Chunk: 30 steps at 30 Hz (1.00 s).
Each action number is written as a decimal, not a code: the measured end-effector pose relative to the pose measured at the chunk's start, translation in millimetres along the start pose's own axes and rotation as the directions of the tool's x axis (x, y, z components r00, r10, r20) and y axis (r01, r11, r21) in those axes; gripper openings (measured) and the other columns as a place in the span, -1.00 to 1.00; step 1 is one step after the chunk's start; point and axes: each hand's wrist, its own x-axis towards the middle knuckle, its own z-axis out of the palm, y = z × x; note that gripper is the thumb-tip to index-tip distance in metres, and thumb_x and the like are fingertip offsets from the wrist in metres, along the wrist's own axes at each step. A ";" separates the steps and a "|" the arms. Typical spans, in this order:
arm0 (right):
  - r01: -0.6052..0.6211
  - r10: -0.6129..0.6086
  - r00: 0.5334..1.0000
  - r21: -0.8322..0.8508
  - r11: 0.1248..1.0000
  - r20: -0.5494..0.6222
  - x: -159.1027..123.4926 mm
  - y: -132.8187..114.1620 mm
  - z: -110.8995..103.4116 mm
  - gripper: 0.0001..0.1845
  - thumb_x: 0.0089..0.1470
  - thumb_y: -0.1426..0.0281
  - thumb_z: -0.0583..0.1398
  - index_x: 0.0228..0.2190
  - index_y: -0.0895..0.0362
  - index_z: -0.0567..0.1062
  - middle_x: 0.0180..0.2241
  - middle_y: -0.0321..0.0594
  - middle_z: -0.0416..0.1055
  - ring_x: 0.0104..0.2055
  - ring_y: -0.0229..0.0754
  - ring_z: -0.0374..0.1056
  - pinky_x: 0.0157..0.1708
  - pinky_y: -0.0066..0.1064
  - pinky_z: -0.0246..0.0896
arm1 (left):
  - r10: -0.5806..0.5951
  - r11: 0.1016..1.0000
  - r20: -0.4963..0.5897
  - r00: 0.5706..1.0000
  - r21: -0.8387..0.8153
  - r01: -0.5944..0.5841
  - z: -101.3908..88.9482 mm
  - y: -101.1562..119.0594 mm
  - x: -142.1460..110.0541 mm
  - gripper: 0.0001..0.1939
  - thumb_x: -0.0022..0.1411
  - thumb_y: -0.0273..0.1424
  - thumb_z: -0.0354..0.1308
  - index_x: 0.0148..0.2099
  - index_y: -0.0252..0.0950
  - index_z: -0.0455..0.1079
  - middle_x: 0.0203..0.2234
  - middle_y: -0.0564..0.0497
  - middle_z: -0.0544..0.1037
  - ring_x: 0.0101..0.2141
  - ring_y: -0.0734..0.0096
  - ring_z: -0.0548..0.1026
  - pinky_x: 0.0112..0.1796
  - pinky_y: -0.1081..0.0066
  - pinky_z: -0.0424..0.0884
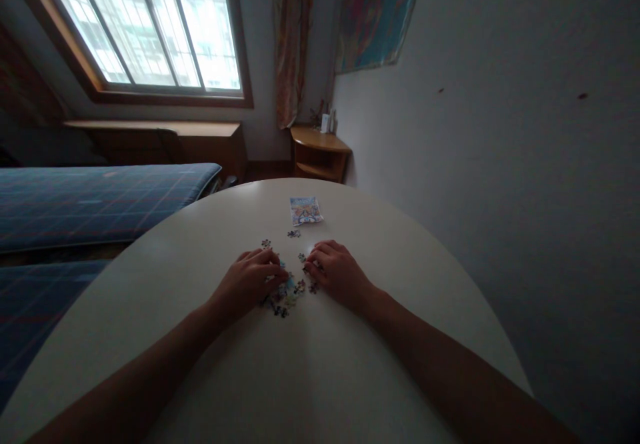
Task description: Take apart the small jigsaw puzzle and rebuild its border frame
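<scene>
Lying between the two hands, the main cluster of jigsaw pieces [284, 301] sits on the pale tabletop [380, 231], and the left hand [249, 275] is the nearer one: its curled fingers reach over the far left part of the cluster, while most of the visible pieces lie to the right of its thumb and on its body side. Small and jumbled, they show no clear long axis. The right hand [336, 272] rests palm down just right of the cluster, so the cluster lies to the left of its fingers. One small piece [302, 257] is just beside those fingertips, and another piece [313, 288] lies on the body side of them. Both sets of fingers are bent and partly closed; whether either pinches a piece I cannot tell, as the hands hide the spot. Beyond the left knuckles is a loose piece [266, 244], then farther right some stray pieces [294, 234], then a printed packet [305, 211]. Left of the tabletop is a plaid mattress [100, 197].
</scene>
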 end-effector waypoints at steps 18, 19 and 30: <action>0.153 -0.152 0.988 0.068 0.986 -0.031 -4.1 -16.9 -1.8 -0.86 0.21 0.35 0.23 -0.20 0.09 0.55 -0.14 -0.15 0.52 0.00 -0.08 0.35 0.08 -0.18 0.17 | -0.285 0.930 0.274 0.918 -0.154 0.335 -32.4 0.5 1.9 -0.85 0.20 -0.29 0.16 -0.31 -0.21 0.51 -0.41 0.03 0.58 -0.38 0.30 0.51 -0.33 0.39 0.35; 0.195 -0.194 0.981 0.080 0.977 -0.020 -5.5 -23.8 -0.8 -0.84 0.22 0.32 0.22 -0.19 0.08 0.56 -0.14 -0.17 0.53 0.01 -0.08 0.35 0.08 -0.19 0.17 | -0.300 0.921 0.281 0.911 -0.163 0.354 -34.0 -0.4 2.9 -0.84 0.21 -0.28 0.15 -0.30 -0.22 0.51 -0.44 0.04 0.57 -0.41 0.32 0.50 -0.34 0.41 0.34; 0.323 -0.325 0.943 0.039 0.946 0.067 -11.6 -52.2 7.7 -0.86 0.20 0.34 0.22 -0.24 0.07 0.58 -0.16 -0.23 0.56 0.03 -0.08 0.36 0.11 -0.21 0.14 | -0.218 0.958 0.214 0.952 -0.141 0.251 -30.8 -6.0 3.9 -0.86 0.26 -0.36 0.12 -0.31 -0.24 0.48 -0.32 0.02 0.56 -0.34 0.35 0.49 -0.27 0.40 0.31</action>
